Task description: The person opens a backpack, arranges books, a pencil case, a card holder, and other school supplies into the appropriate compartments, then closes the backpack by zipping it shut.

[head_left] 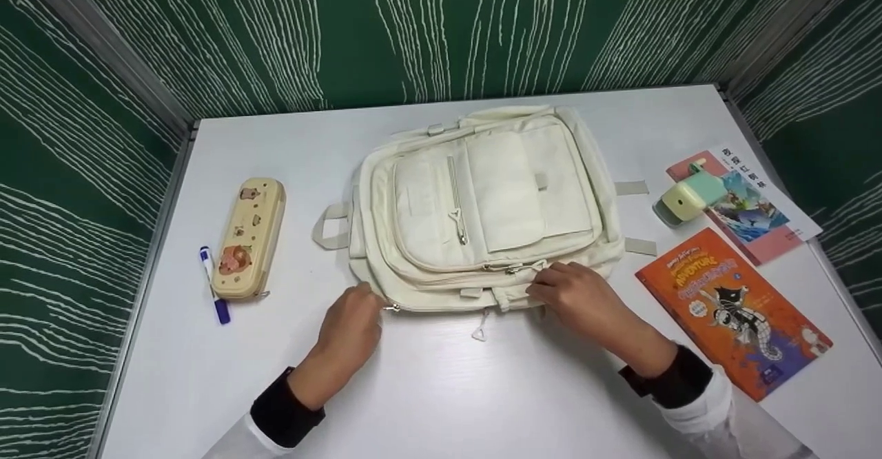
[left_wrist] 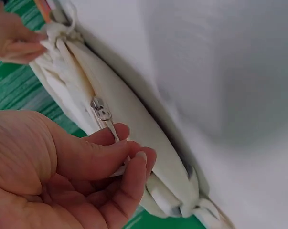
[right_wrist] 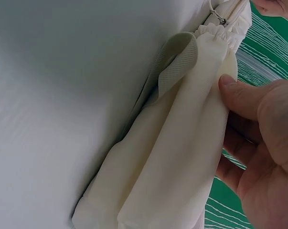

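Observation:
A cream backpack (head_left: 506, 194) lies on the table with its front pockets up and its top handle (head_left: 332, 227) toward the left. At its near left corner, my left hand (head_left: 350, 324) pinches a zipper pull. The left wrist view shows the metal zipper slider (left_wrist: 101, 109) just beyond those fingertips, its pull between thumb and fingers. My right hand (head_left: 579, 300) grips the bag's near side toward the right end. In the right wrist view, the thumb (right_wrist: 239, 98) presses the side pocket's fabric (right_wrist: 177, 157), with the other fingers partly hidden behind it.
A yellow pencil case (head_left: 249, 238) and a marker (head_left: 215, 287) with blue ends lie at the left. To the right, a green and yellow pencil sharpener (head_left: 689, 196) rests on a pink-bordered book (head_left: 765, 228). An orange book (head_left: 734, 311) lies nearer, close to the right forearm.

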`<state>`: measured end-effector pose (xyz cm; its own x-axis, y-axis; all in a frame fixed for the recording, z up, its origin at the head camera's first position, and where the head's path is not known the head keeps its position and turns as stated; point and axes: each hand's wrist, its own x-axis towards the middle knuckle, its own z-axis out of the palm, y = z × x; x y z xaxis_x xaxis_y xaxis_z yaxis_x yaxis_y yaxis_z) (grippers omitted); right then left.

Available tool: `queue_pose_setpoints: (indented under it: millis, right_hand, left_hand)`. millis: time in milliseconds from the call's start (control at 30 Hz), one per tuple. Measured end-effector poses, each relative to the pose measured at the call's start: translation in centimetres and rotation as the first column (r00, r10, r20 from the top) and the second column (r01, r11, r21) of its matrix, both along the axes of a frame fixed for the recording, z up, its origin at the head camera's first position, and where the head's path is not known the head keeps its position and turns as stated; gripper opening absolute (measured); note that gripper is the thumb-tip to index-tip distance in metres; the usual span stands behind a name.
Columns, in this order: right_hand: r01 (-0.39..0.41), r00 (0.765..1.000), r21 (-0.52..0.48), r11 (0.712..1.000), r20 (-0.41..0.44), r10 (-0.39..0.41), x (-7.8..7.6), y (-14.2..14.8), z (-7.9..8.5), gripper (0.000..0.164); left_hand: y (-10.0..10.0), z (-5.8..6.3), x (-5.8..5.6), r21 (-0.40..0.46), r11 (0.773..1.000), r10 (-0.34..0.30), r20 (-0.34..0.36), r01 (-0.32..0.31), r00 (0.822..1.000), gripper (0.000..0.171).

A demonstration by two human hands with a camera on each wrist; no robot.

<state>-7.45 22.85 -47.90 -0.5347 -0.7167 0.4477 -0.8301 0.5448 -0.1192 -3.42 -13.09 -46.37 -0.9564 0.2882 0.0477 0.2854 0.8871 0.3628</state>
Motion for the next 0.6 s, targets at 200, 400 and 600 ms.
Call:
queue_pose_setpoints:
  millis: [200, 400, 600]
  right_hand:
    - [-0.007, 1.0, -0.004, 1.0, -0.007, 0.007, 0.0, 0.2, 0.0, 0.031]
    - [-0.024, 1.0, 0.0, 1.0, 0.0, 0.024, -0.1, 0.3, 0.1, 0.033]
    - [-0.019, 1.0, 0.018, 1.0, 0.013, 0.018, 0.0, 0.6, 0.2, 0.035]
  left_hand:
    - [-1.3, 0.7, -1.1, -0.012, 0.998, 0.065, -0.017, -0.065, 0.998, 0.023]
    - [-1.9, 0.8, -2.7, -0.107, 0.991, 0.072, -0.067, -0.078, 0.995, 0.011]
    - [-2.6, 0.6, -3.8, -0.116, 0.988, 0.093, -0.064, -0.1, 0.994, 0.013]
